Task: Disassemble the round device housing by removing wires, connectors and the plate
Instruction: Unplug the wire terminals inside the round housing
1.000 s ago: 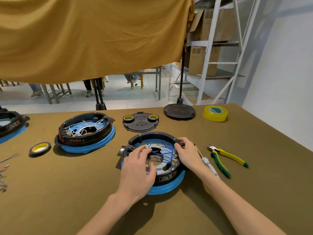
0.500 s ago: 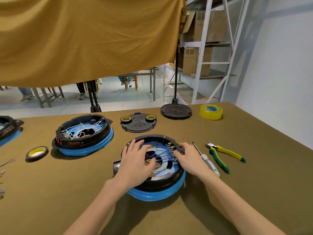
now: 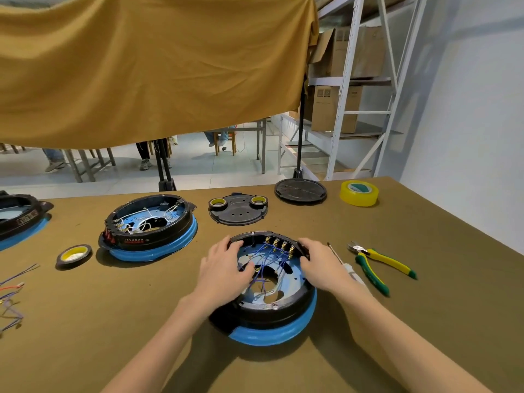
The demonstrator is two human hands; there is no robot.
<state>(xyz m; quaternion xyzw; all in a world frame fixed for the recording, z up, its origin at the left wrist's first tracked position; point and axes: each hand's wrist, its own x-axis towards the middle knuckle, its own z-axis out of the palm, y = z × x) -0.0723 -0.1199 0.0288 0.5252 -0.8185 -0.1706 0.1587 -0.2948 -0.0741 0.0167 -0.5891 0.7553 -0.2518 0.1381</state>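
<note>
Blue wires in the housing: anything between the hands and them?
Nothing visible. The housing is open on top and the blue wires lie exposed. The left hand rests on the left rim, fingers near the wires; the right hand grips the right rim.

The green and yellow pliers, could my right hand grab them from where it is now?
Probably yes. The pliers lie in the open just right of your right hand, with only the screwdriver between; the hand must first release the housing.
</note>
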